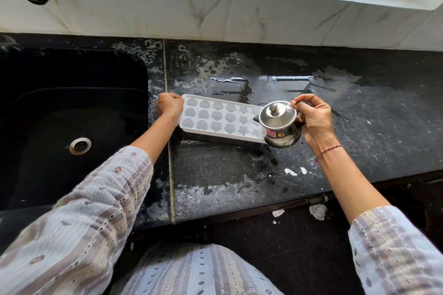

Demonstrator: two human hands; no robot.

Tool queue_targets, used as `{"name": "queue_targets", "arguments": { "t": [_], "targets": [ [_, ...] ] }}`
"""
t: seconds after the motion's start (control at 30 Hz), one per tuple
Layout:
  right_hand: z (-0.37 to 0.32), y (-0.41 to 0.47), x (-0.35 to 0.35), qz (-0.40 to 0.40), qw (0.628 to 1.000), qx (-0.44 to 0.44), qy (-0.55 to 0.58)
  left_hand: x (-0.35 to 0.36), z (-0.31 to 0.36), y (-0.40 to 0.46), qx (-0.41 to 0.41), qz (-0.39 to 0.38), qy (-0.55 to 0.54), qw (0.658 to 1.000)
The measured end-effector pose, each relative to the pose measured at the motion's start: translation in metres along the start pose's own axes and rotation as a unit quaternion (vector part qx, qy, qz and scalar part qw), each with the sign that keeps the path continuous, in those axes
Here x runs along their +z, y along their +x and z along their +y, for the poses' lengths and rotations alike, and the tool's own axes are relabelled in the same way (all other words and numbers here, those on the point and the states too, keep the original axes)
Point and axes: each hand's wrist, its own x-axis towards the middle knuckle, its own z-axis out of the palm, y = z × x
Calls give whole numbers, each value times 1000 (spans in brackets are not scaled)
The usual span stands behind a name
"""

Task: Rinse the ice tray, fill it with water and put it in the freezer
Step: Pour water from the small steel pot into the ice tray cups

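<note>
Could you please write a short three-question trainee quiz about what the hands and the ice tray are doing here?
1. True or false: the white plastic ice tray sits inside the black sink.
2. Which hand holds the lidded steel pot? A) left hand B) right hand
3. Fill in: the left hand grips the tray's ___ end, beside the sink.

Key: 1 false, it lies on the wet black countertop; 2 B; 3 left.
</note>
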Motion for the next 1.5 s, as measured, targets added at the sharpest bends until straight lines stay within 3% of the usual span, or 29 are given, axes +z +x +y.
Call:
{"name": "queue_targets", "arguments": {
  "t": [1.5],
  "targets": [
    [-14,1,4,-1,1000,-20,-14,0,3,-4,2,2,1,1000]
  ]
}}
